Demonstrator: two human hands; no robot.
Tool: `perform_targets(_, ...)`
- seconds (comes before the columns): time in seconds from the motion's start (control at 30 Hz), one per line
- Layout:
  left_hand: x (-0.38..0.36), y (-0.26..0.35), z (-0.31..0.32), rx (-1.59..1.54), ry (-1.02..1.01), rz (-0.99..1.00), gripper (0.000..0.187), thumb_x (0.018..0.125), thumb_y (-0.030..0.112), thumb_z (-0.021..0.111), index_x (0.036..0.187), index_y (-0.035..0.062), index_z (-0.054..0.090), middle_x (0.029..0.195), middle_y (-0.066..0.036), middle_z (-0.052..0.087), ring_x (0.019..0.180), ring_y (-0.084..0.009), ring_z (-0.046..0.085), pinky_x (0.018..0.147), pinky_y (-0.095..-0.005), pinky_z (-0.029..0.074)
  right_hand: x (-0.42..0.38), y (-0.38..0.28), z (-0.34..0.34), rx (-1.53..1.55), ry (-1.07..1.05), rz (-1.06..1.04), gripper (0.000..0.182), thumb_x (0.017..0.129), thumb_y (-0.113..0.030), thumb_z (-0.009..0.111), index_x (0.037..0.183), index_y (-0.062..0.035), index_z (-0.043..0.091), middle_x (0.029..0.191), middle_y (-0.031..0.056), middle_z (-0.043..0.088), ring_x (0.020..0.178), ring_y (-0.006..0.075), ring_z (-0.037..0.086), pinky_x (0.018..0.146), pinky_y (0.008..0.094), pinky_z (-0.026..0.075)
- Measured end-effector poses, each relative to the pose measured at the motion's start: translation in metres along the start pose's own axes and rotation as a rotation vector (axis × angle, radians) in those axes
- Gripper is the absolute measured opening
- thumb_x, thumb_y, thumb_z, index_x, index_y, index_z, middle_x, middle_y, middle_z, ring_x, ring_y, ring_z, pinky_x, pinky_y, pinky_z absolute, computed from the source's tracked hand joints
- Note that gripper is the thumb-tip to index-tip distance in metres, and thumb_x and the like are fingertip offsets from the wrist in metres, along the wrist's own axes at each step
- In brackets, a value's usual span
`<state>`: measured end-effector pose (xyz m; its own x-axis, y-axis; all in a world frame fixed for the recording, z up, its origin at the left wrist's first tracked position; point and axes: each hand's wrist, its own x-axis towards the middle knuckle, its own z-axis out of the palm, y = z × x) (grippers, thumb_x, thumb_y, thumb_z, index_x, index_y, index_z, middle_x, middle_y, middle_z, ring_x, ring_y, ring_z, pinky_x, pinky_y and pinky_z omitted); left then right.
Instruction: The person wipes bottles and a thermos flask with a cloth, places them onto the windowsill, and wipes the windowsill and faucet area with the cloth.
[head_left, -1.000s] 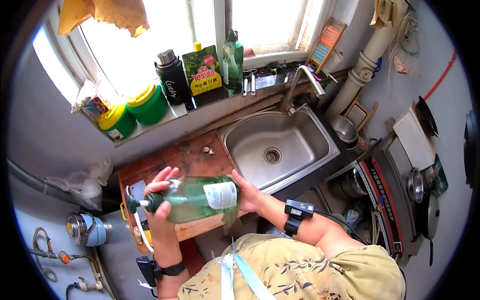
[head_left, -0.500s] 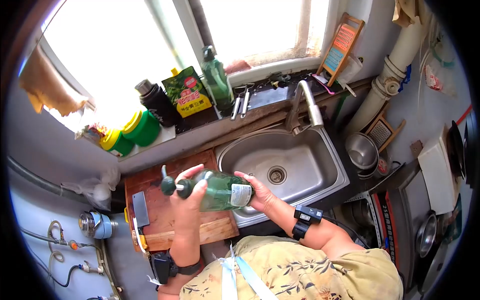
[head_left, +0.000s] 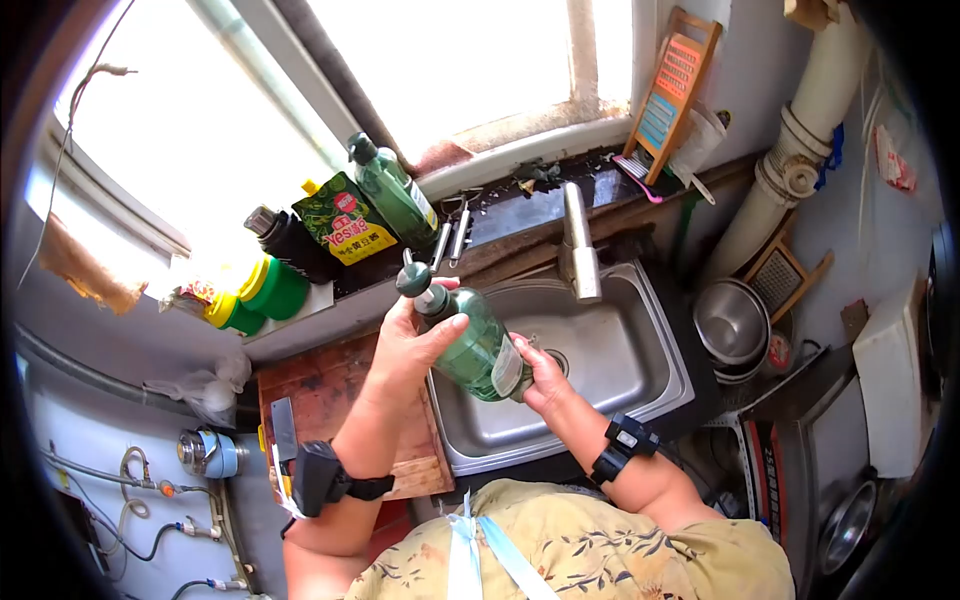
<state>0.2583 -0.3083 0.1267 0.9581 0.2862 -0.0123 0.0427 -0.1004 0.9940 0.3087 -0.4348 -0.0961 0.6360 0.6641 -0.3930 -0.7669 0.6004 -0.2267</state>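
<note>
A green see-through pump bottle (head_left: 474, 352) with a dark pump head and a pale label is held tilted over the left part of the steel sink (head_left: 610, 335). My left hand (head_left: 418, 330) is closed around its upper body, just below the pump. Against the bottle's base, my right hand (head_left: 543, 375) grips the lower end, its fingers partly hidden behind it. Left of the sink lies a wooden cutting board (head_left: 320, 385), with a cleaver (head_left: 285, 430) on its left side. The faucet (head_left: 578, 245) rises behind the basin.
On the sill stand another green pump bottle (head_left: 393, 195), a sauce pouch (head_left: 343, 222), a black bottle (head_left: 290, 240), green jars with yellow lids (head_left: 274, 288) and peelers (head_left: 450, 238). A wooden grater (head_left: 672, 95) leans at the right. Steel bowls (head_left: 732, 320) sit beside the sink.
Both hands have carried the pump bottle up and to the right, from above the cutting board to over the sink. Its pump end now points more upward. The head view has shifted.
</note>
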Motion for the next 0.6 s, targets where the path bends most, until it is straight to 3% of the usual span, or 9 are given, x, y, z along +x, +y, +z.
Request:
perform_targets(0.07,0.003,0.004,-0.004,-0.102,-0.211,0.023,0.049,0.077,0.015,0.069,0.121,0.0048,0.051,0.128,-0.008,0.049,0.113,-0.0165,0.046,0.099,-0.0324,0.033,0.002,-0.008,-0.005,-0.031,-0.026,0.117,0.026,0.09,-0.017,0.055,0.111,-0.0032,0.056,0.105,0.01,0.062,0.095,0.0219,0.061,0.084,0.0395,0.05)
perform_targets(0.1,0.004,0.007,-0.005,-0.099,-0.216,0.021,0.049,0.077,0.015,0.069,0.121,0.0048,0.051,0.128,-0.008,0.049,0.113,-0.0165,0.046,0.099,-0.0324,0.033,-0.001,-0.013,-0.003,-0.026,-0.026,0.114,0.026,0.09,-0.017,0.055,0.111,-0.0032,0.056,0.105,0.01,0.062,0.095,0.0219,0.061,0.084,0.0395,0.05)
perform_targets(0.17,0.008,0.017,-0.011,-0.108,-0.433,0.011,0.059,0.077,0.015,0.069,0.13,0.0059,0.044,0.131,-0.009,0.047,0.116,-0.0166,0.045,0.1,-0.0334,0.033,-0.006,-0.022,0.003,-0.118,-0.077,0.288,0.028,0.09,-0.02,0.055,0.111,-0.0002,0.055,0.106,0.0121,0.062,0.095,0.0231,0.062,0.085,0.0414,0.05)
perform_targets(0.2,0.01,0.021,-0.014,-0.098,-0.493,-0.026,0.065,0.077,0.009,0.07,0.134,0.0059,0.038,0.131,-0.007,0.046,0.119,-0.0158,0.042,0.102,-0.0327,0.031,-0.01,-0.026,0.008,-0.153,-0.114,0.317,0.03,0.091,-0.02,0.054,0.111,0.0015,0.055,0.106,0.0141,0.062,0.095,0.0235,0.062,0.084,0.0409,0.051)
perform_targets(0.3,0.013,0.028,-0.015,-0.078,-0.605,-0.072,0.064,0.078,0.009,0.069,0.134,0.0057,0.038,0.13,-0.007,0.047,0.119,-0.0164,0.042,0.103,-0.0332,0.03,-0.004,-0.022,0.008,-0.205,-0.193,0.423,0.029,0.091,-0.019,0.054,0.111,0.001,0.055,0.106,0.0147,0.062,0.093,0.0229,0.063,0.083,0.0391,0.052)
perform_targets(0.33,0.016,0.027,-0.016,-0.044,-0.626,-0.059,0.059,0.078,0.011,0.07,0.129,0.0048,0.043,0.131,-0.011,0.047,0.118,-0.0164,0.045,0.098,-0.0328,0.035,-0.006,-0.022,0.01,-0.224,-0.205,0.453,0.03,0.09,-0.019,0.055,0.111,0.0014,0.055,0.105,0.0147,0.062,0.091,0.022,0.064,0.081,0.038,0.053)
perform_targets(0.43,0.019,0.026,-0.014,0.025,-0.751,-0.026,0.047,0.079,0.011,0.069,0.121,0.004,0.049,0.13,-0.012,0.047,0.117,-0.0159,0.044,0.097,-0.0324,0.036,-0.006,-0.017,0.011,-0.251,-0.273,0.471,0.029,0.09,-0.017,0.056,0.111,0.0018,0.055,0.106,0.0139,0.062,0.091,0.0216,0.064,0.081,0.0385,0.053)
perform_targets(0.47,0.014,0.028,-0.009,0.015,-0.721,-0.068,0.039,0.08,0.011,0.068,0.114,0.0035,0.051,0.128,-0.011,0.049,0.113,-0.0151,0.045,0.095,-0.0318,0.037,-0.005,-0.017,0.01,-0.251,-0.272,0.468,0.029,0.09,-0.017,0.056,0.111,0.0018,0.055,0.106,0.0139,0.062,0.091,0.0216,0.064,0.081,0.0385,0.053)
perform_targets(0.6,0.017,0.02,-0.008,0.05,-0.582,0.012,0.038,0.081,0.011,0.065,0.116,0.0032,0.051,0.122,-0.01,0.051,0.109,-0.0143,0.047,0.094,-0.0314,0.038,0.001,-0.015,0.002,-0.155,-0.134,0.431,0.025,0.088,-0.014,0.055,0.108,-0.0003,0.057,0.101,0.0125,0.063,0.088,0.0211,0.064,0.08,0.0384,0.053)
